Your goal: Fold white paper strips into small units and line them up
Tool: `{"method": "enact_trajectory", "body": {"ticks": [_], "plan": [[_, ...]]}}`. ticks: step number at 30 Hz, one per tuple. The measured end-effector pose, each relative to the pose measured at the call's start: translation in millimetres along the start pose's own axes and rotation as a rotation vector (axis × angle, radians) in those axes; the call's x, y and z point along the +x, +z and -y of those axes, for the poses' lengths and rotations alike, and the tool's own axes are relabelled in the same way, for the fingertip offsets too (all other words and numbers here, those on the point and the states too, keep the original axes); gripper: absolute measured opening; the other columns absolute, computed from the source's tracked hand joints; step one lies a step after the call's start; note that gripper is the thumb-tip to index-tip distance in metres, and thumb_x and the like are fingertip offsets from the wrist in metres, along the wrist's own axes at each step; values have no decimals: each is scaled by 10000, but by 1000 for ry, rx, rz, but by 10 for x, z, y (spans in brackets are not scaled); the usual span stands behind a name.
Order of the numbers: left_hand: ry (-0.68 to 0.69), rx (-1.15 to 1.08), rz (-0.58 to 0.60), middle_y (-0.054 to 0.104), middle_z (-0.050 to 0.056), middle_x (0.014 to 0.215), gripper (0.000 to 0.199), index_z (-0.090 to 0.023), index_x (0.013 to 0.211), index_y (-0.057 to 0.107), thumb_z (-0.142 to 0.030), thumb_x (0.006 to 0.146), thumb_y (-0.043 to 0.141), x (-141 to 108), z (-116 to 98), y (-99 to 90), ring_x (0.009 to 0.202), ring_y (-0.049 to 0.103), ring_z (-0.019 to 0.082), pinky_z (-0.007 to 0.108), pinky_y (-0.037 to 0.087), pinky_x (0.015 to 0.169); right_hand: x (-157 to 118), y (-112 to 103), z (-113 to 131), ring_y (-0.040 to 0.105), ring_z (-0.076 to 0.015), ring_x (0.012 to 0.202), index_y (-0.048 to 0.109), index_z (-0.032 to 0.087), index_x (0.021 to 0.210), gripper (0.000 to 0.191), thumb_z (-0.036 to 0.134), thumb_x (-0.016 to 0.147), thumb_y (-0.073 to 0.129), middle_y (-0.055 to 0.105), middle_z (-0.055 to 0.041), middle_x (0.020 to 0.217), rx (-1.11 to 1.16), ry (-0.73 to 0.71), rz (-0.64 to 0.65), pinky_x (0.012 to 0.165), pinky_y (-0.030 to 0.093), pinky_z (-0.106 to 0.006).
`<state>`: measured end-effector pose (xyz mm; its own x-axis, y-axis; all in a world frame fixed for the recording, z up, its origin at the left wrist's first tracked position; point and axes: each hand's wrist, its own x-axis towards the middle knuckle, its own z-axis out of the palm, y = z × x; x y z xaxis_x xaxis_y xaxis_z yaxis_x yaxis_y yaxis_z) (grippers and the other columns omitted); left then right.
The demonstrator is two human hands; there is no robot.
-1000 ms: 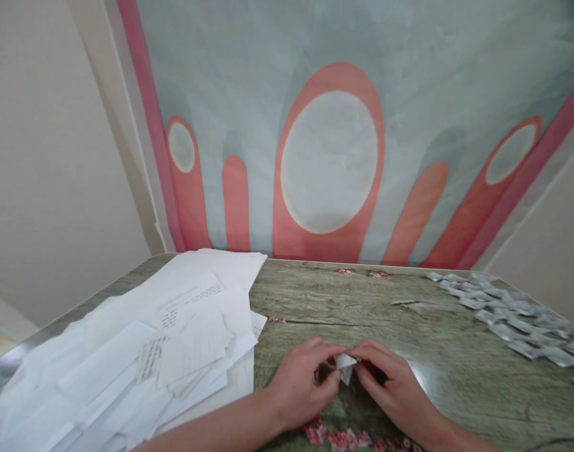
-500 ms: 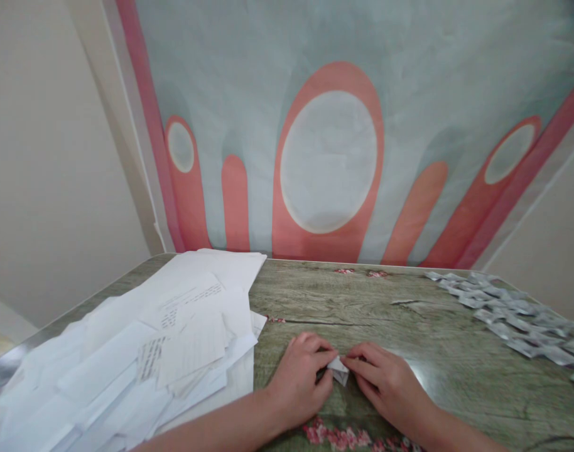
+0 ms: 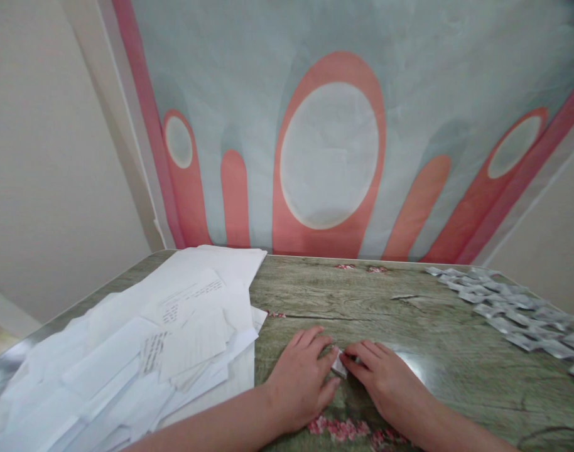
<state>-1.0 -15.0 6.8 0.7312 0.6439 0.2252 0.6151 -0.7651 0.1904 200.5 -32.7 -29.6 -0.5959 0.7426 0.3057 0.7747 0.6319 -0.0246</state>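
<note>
A small folded piece of white paper [image 3: 340, 365] sits between my two hands just above the wood-patterned table. My left hand [image 3: 302, 375] has its index fingertip and thumb at the left side of the folded paper, the fingers curled. At its right edge, my right hand [image 3: 387, 378] pinches the paper with closed fingertips. Part of the piece is covered by fingers, so its full shape is hidden. Over on the far right lie several rows of similar small folded paper pieces [image 3: 513, 314].
A wide pile of loose white paper sheets [image 3: 112, 351], some printed, covers the left of the table [image 3: 324, 289]. Behind the table's back edge stands a wall covering [image 3: 329, 157] with pink and grey-green shapes. A dark thin cord-like line [image 3: 555, 429] shows at lower right.
The folded paper now looks flatter and narrower between my fingers. My left thumb and index finger have spread a little, and my right fingertips have shifted slightly left onto the paper.
</note>
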Motion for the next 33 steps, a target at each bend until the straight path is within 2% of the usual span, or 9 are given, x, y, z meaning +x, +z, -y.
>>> {"method": "enact_trajectory", "body": {"ticks": [5,8,13,22,27,33], "plan": [[109,66,30,611,39,938,172,-175,1000,575,-256,866,504,38,17,39,966,501,194,340,352,885,-3,-23,14,533,-221,839,598,181,1021,301,45,774,495,599,-75,948,28,-9,-15,732,435,-361],[127,118,7,609,27,823,136,-175,916,590,-204,892,459,43,61,79,847,522,170,319,362,814,2,-39,1,533,-207,845,602,193,1022,310,36,798,456,605,-67,937,76,-6,-48,740,433,-350],[155,143,-23,591,31,796,143,-170,846,593,-228,891,471,38,114,105,810,509,168,304,351,765,9,-108,-20,533,-195,812,610,208,1015,283,67,812,474,606,-57,898,132,13,-15,716,430,-332],[175,179,-22,592,39,783,161,-152,807,591,-192,889,459,48,95,88,808,514,176,313,360,757,22,-87,-25,538,-186,808,623,264,1031,216,219,882,473,600,-54,879,183,-4,-68,708,420,-316],[94,-5,-16,624,25,859,143,-192,836,631,-234,866,497,61,133,44,844,536,173,299,378,759,33,-109,-56,538,-196,850,637,255,1017,205,235,871,494,597,-59,912,283,38,-25,734,435,-331],[-86,-282,-42,632,7,845,76,-206,778,655,-205,781,579,96,188,58,842,546,166,288,391,793,67,-88,-123,554,-177,813,668,236,884,167,252,867,503,606,-37,828,500,123,-63,717,448,-301]]}}
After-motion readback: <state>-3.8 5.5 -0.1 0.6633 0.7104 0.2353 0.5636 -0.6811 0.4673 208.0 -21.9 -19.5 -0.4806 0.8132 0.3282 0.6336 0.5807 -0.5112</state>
